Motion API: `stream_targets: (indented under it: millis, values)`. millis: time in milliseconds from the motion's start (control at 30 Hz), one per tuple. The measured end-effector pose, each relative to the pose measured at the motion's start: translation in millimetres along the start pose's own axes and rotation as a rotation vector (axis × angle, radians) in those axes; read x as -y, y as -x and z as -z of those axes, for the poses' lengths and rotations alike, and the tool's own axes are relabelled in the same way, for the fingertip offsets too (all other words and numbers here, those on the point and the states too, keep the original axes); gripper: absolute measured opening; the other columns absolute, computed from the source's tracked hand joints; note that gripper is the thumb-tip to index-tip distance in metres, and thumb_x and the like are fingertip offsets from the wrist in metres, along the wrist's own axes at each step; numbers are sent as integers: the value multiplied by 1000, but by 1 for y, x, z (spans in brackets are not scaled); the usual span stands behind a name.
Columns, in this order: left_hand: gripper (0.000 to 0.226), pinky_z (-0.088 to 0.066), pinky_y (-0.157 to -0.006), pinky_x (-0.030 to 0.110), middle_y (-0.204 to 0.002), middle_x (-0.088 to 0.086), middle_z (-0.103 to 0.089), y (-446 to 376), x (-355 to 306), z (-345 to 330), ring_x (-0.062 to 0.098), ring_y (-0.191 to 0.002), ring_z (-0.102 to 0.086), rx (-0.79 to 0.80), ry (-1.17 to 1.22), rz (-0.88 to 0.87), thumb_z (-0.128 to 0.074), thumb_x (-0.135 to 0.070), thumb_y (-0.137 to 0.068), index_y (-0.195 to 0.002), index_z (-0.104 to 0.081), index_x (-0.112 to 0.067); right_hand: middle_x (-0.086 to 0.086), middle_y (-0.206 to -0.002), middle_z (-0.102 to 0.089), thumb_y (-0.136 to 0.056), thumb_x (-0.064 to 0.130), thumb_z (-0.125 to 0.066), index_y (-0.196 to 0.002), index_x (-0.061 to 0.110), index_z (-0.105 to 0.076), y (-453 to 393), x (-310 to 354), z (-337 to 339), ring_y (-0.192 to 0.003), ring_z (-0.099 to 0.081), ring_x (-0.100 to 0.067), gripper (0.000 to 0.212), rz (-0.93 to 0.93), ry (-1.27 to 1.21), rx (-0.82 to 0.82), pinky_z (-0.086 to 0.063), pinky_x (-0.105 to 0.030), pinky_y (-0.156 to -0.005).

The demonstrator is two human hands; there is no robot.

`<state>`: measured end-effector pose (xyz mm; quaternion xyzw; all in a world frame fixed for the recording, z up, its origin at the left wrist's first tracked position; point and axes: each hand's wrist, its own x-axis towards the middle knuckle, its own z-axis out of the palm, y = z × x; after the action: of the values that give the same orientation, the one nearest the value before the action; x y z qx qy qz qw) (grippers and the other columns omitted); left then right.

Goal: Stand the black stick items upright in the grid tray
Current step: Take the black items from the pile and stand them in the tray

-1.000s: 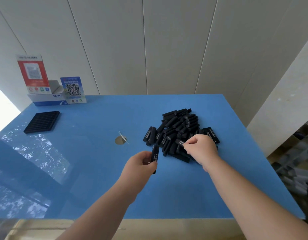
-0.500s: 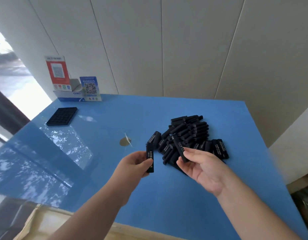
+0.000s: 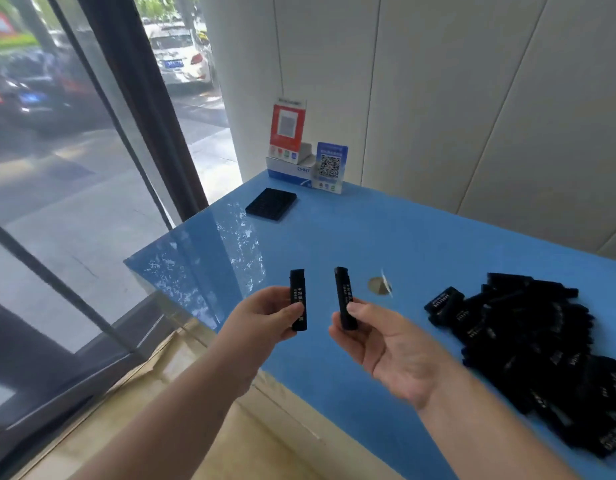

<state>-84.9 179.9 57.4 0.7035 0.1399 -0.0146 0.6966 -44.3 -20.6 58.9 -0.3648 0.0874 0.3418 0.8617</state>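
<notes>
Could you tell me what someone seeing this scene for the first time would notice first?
Two hands in the foreground each hold one black stick upright: the left hand grips one stick, the right hand pinches another. A big pile of black sticks sprawls at the right of the blue table, and the black grid tray sits at the far corner near the window.

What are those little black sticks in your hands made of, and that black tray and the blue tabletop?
Black sticks, one in the left hand and one in the right hand: probably moulded plastic, dull black with white print.
Grid tray: likely plastic too, matt black, with an even grid of cells.
Table: material unclear; the blue top is glossy and mirrors the window.
</notes>
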Motion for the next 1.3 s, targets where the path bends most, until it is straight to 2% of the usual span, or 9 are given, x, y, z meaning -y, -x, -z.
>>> stream_targets:
  millis: [100, 233, 367, 467, 600, 733, 867, 1133, 1300]
  values:
    - [21, -54, -80, 26, -100, -2, -77, -4, -2, 51, 14, -92, -73, 10, 9, -5, -67, -14, -94, -95, -77, -32, -15, -83, -68, -88, 1, -66, -95, -1, -69, -30, -26, -37, -78, -71, -22, 8, 22, 113, -44, -63, -33, -75]
    - [18, -53, -86, 31, -101, -3, -77, -19, 0, 119, 14, -94, -73, 50, -25, -27, -67, -18, -94, -99, -77, -33, -14, -90, -74, -92, 2, -65, -106, 1, -67, -72, -56, -84, -84, -72, -21, 14, 84, 324, -99, -62, -29, -73]
    - [16, -52, -87, 32, -102, -4, -77, -41, -1, 177, 14, -95, -73, 96, -28, -23, -68, -19, -93, -100, -76, -30, -14, -97, -76, -91, 2, -68, -106, -1, -66, -107, -79, -124, -92, -74, -24, 15, 221, 472, -118, -60, -28, -77]
    - [20, -52, -84, 29, -101, -6, -77, -64, -2, 205, 12, -93, -73, 103, -22, -24, -67, -19, -94, -96, -76, -37, -12, -97, -76, -90, 1, -71, -103, 3, -67, -127, -93, -138, -93, -75, -26, 14, 345, 547, -201, -60, -29, -79]
    - [24, -53, -88, 33, -99, -4, -77, -103, 6, 219, 13, -94, -73, 107, 25, -2, -67, -15, -94, -93, -77, -37, -8, -98, -77, -90, 2, -71, -100, 10, -71, -158, -97, -134, -91, -76, -24, 13, 391, 602, -282, -60, -33, -83]
    - [18, -55, -84, 30, -101, 0, -77, -149, 6, 222, 17, -95, -73, 160, 20, 5, -67, -13, -94, -97, -77, -28, -7, -97, -78, -91, 10, -72, -91, 18, -76, -200, -84, -132, -92, -75, -23, 9, 373, 630, -269, -60, -32, -82]
    - [16, -58, -77, 22, -101, 3, -77, -195, -3, 229, 20, -94, -74, 191, 38, 11, -66, -10, -94, -104, -74, -20, -5, -98, -78, -91, 14, -72, -99, 15, -74, -246, -63, -138, -94, -75, -21, 8, 384, 682, -263, -59, -29, -83]
    - [20, -57, -87, 28, -104, 0, -77, -280, -15, 245, 18, -98, -73, 269, -37, 27, -66, -8, -94, -109, -73, -18, -2, -99, -78, -93, 13, -71, -105, 16, -74, -313, -32, -144, -92, -75, -18, 13, 402, 702, -326, -60, -31, -86]
    - [22, -57, -87, 28, -103, 0, -77, -354, -23, 249, 17, -98, -73, 351, -105, -8, -68, -6, -91, -109, -74, -19, 4, -94, -79, -91, 11, -73, -100, 19, -74, -353, -13, -148, -88, -75, -13, 13, 476, 761, -435, -59, -20, -78]
